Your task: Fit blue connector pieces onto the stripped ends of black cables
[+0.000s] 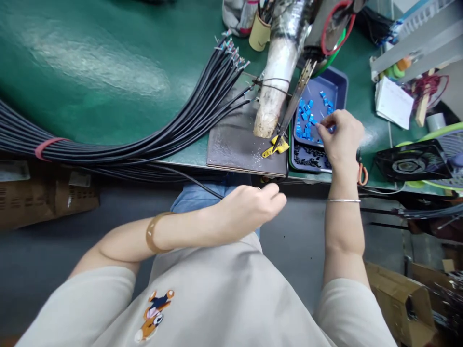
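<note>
My right hand [340, 137] reaches over a dark blue tray [340, 79] that holds several small blue components [307, 113]. Its fingertips pinch at one of those blue parts. My left hand [249, 205] hovers below the bench edge with its fingers closed on a thin black cable [195, 183] that runs back to the bundle. A thick bundle of black cables [152, 140] fans across the green bench, its stripped ends [231, 50] pointing up and right. A brown metal plate [242, 144] lies at the bench edge.
A wrapped soldering tool [278, 82] rests above the plate beside a blade with a yellow tip [277, 147]. A black fan [412, 166], papers [392, 101], a small cup [258, 33] and a tray of black parts [309, 159] crowd the right. Cardboard boxes [47, 197] sit under the bench.
</note>
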`<state>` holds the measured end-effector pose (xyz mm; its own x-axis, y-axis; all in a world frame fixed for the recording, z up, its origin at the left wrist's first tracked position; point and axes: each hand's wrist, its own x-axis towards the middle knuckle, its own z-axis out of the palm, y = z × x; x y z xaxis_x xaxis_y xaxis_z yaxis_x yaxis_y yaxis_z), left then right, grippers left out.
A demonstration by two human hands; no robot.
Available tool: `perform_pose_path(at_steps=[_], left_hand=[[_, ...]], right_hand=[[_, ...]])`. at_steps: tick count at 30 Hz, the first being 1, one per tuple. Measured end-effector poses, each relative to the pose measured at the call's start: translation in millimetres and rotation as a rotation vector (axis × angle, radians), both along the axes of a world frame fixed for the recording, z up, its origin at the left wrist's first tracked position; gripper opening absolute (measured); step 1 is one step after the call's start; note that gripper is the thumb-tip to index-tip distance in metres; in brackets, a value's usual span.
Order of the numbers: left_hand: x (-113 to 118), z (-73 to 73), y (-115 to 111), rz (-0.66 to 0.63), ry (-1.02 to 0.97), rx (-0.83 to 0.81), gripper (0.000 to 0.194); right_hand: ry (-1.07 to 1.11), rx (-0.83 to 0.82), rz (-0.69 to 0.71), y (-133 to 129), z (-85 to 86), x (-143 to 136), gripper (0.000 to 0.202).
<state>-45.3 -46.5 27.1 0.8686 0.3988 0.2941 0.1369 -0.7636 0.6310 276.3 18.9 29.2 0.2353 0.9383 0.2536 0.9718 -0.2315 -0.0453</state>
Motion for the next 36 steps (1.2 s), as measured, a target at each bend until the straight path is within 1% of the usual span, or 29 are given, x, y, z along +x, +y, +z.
perform_pose_path(at_steps=[1,2,3,4,5,6,7,9,12,14,15,17,18,20,22,24,26,27,29,31,33,36], left_hand=[[2,-8.0,-2,0.146,-0.152,-0.11,0.018],[4,-16.9,-1,0.255,-0.304,-0.284,0.011],[6,-25.5,1,0.363,-0.421,-0.505,0.007],[6,-33.0,5,0.445,-0.512,-0.745,0.009],[6,-38.9,9,0.461,-0.588,-0.946,0.014],[5,-42.9,12,0.463,-0.639,-1.11,0.019],[4,-45.1,15,0.445,-0.669,-1.23,0.022],[1,-45.2,19,0.389,-0.677,-1.352,0.027],[1,-41.1,20,0.323,-0.646,-1.41,0.026],[4,-38.4,20,0.33,-0.629,-1.414,0.021],[7,-37.2,21,0.348,-0.617,-1.409,0.02],[11,-35.2,22,0.396,-0.592,-1.383,0.017],[14,-34.3,23,0.412,-0.586,-1.365,0.016],[18,-32.5,25,0.43,-0.579,-1.328,0.013],[21,-30.8,26,0.444,-0.581,-1.294,0.011],[24,-29.5,27,0.458,-0.579,-1.266,0.011],[27,-29.0,28,0.464,-0.576,-1.232,0.012],[28,-28.8,28,0.463,-0.572,-1.216,0.012],[29,-28.5,29,0.463,-0.557,-1.193,0.011],[30,-27.7,29,0.461,-0.531,-1.179,0.011],[30,-26.5,30,0.455,-0.499,-1.17,0.011],[30,-25.2,31,0.454,-0.47,-1.161,0.01]], right_hand=[[0.01,-0.011,0.015,6,-1.5,-1,0.039],[0.016,-0.02,0.028,10,-2.6,-2,0.04],[0.018,-0.03,0.037,13,-3.5,-4,0.039],[0.018,-0.034,0.038,15,-4.2,-5,0.037],[0.016,-0.032,0.035,17,-5.1,-6,0.034],[0.015,-0.02,0.031,19,-6.1,-5,0.03],[0.023,-0.002,0.03,21,-7.4,-4,0.026],[0.079,0.059,0.028,24,-10.3,2,0.019],[0.213,0.189,0.027,21,-12.8,13,0.013],[0.242,0.332,0.033,12,-11.5,15,0.005],[0.232,0.441,0.038,4,-9.7,13,0.003],[0.26,0.562,0.076,-14,-4.7,1,0.01],[0.329,0.589,0.081,-24,-2.1,-10,0.013],[0.572,0.562,0.105,-46,1.3,-37,0.018],[0.802,0.539,0.189,-66,0.5,-68,0.019],[0.931,0.483,0.279,-83,-4.8,-97,0.018],[0.906,0.444,0.303,-94,-12.2,-121,0.013],[0.83,0.476,0.309,-98,-15.8,-129,0.01],[0.664,0.56,0.349,-102,-21.6,-141,0.013],[0.595,0.604,0.412,-104,-25.6,-146,0.018],[0.646,0.591,0.456,-104,-28.2,-149,0.02],[0.774,0.542,0.444,-104,-31.1,-150,0.017]])
